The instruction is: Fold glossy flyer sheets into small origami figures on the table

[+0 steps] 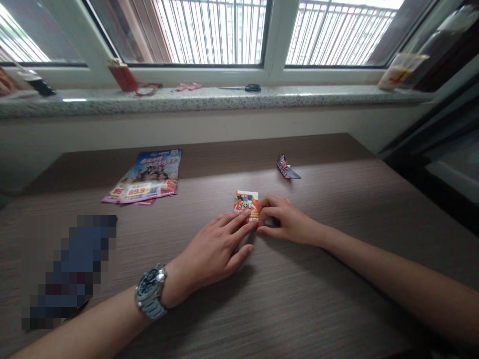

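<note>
A small folded paper (pixel 247 200) with an orange, cartoon-like print and a white strip along its far edge lies on the table. My left hand (pixel 217 245), with a metal watch (pixel 150 291) on the wrist, rests flat with its fingers stretched over the near part of the paper and hides some of it. At the paper's right edge, my right hand (pixel 286 219) is curled, thumb and fingertips pinching that edge. Behind my right hand stands another folded piece of printed paper (pixel 286 168), bent partly open.
Several printed flyers (pixel 153 174) lie stacked at the back left of the wooden table (pixel 209 169). A pixelated dark blue shape (pixel 77 269) is at the left. On the windowsill (pixel 194 102) sit scissors (pixel 245 88), a red box (pixel 123 77) and a plastic cup (pixel 398 72).
</note>
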The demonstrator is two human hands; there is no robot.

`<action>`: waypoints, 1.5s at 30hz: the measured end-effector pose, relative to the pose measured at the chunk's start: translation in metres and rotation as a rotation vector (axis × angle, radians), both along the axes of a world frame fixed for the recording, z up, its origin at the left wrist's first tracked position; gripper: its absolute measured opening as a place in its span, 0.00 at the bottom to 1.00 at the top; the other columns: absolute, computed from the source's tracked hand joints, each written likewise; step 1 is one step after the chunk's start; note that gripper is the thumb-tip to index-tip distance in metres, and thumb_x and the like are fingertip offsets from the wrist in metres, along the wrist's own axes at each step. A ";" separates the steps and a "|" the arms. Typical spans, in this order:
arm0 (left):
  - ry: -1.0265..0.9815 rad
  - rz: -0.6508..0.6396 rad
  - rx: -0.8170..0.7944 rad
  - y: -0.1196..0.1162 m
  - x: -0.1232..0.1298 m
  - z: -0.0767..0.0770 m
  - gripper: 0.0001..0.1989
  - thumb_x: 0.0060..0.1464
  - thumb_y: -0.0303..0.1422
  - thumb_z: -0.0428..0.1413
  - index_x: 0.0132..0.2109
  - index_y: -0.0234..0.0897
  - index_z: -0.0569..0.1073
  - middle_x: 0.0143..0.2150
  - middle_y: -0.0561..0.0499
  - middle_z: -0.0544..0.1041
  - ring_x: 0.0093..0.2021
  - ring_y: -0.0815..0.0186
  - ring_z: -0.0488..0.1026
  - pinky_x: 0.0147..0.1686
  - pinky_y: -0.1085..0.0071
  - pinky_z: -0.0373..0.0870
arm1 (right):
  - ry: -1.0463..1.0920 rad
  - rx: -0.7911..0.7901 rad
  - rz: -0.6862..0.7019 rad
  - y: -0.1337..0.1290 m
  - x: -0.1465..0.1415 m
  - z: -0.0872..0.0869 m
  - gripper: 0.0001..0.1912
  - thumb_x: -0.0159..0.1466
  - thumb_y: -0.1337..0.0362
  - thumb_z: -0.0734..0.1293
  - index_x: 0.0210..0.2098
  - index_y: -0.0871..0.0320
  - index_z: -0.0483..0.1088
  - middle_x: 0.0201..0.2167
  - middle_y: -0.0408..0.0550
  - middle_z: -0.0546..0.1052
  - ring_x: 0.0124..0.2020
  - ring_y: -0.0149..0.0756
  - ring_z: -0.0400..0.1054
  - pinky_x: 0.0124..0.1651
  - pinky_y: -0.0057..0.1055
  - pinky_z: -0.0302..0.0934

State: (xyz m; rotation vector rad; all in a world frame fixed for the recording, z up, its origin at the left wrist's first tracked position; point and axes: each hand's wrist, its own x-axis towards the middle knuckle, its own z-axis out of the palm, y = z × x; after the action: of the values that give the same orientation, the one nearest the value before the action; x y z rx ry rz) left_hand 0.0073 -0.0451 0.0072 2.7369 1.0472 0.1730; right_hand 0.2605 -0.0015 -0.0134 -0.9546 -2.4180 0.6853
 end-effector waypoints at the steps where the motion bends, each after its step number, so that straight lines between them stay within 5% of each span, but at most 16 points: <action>1: 0.006 -0.002 0.004 0.000 0.000 -0.001 0.28 0.73 0.46 0.43 0.73 0.42 0.59 0.75 0.45 0.59 0.72 0.53 0.59 0.69 0.52 0.59 | 0.030 -0.013 0.003 0.001 0.000 0.000 0.04 0.65 0.65 0.73 0.35 0.56 0.74 0.47 0.49 0.74 0.52 0.43 0.68 0.57 0.43 0.56; 9: 0.015 -0.005 0.056 0.000 -0.002 -0.007 0.27 0.72 0.47 0.44 0.72 0.44 0.61 0.73 0.44 0.62 0.69 0.50 0.63 0.67 0.50 0.62 | 0.191 -0.033 -0.107 0.020 0.006 -0.004 0.04 0.68 0.67 0.69 0.35 0.58 0.73 0.40 0.48 0.72 0.41 0.36 0.68 0.45 0.33 0.63; 16: -0.025 -0.036 0.093 0.003 -0.003 -0.003 0.23 0.72 0.44 0.46 0.67 0.43 0.68 0.70 0.45 0.67 0.69 0.52 0.63 0.69 0.50 0.57 | 0.116 0.090 -0.159 0.028 0.009 -0.010 0.14 0.70 0.65 0.67 0.54 0.55 0.77 0.39 0.49 0.71 0.39 0.37 0.68 0.44 0.36 0.65; 23: -0.047 0.037 0.164 0.004 -0.005 -0.002 0.23 0.71 0.44 0.47 0.67 0.41 0.67 0.61 0.43 0.74 0.64 0.50 0.68 0.70 0.42 0.50 | 0.018 0.260 -0.105 0.022 0.008 -0.015 0.12 0.71 0.66 0.66 0.50 0.54 0.79 0.39 0.52 0.71 0.40 0.41 0.66 0.44 0.39 0.64; 33: -0.005 0.094 0.203 0.006 -0.005 -0.008 0.26 0.71 0.43 0.47 0.72 0.47 0.61 0.67 0.40 0.68 0.67 0.47 0.64 0.68 0.41 0.52 | 0.040 0.173 0.003 0.004 -0.003 -0.005 0.09 0.71 0.64 0.66 0.47 0.56 0.79 0.38 0.51 0.72 0.40 0.39 0.68 0.43 0.35 0.64; 39: -0.006 0.089 0.198 0.007 -0.006 -0.009 0.24 0.71 0.45 0.46 0.67 0.43 0.68 0.67 0.40 0.68 0.67 0.46 0.64 0.68 0.40 0.51 | 0.098 0.028 -0.110 0.011 -0.007 -0.004 0.04 0.69 0.68 0.69 0.42 0.57 0.76 0.36 0.47 0.73 0.36 0.34 0.69 0.41 0.30 0.63; 45: 0.000 0.070 0.172 0.005 -0.006 -0.007 0.24 0.72 0.45 0.46 0.69 0.46 0.66 0.66 0.41 0.69 0.68 0.45 0.63 0.68 0.39 0.51 | 0.043 0.043 -0.141 0.014 -0.015 -0.004 0.03 0.66 0.70 0.70 0.36 0.57 0.73 0.35 0.46 0.73 0.36 0.34 0.69 0.39 0.29 0.61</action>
State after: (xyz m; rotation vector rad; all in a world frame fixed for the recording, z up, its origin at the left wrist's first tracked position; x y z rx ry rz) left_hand 0.0018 -0.0398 0.0003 2.8525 1.1802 0.2864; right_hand 0.2456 0.0124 -0.0169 -1.0705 -2.2932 0.5951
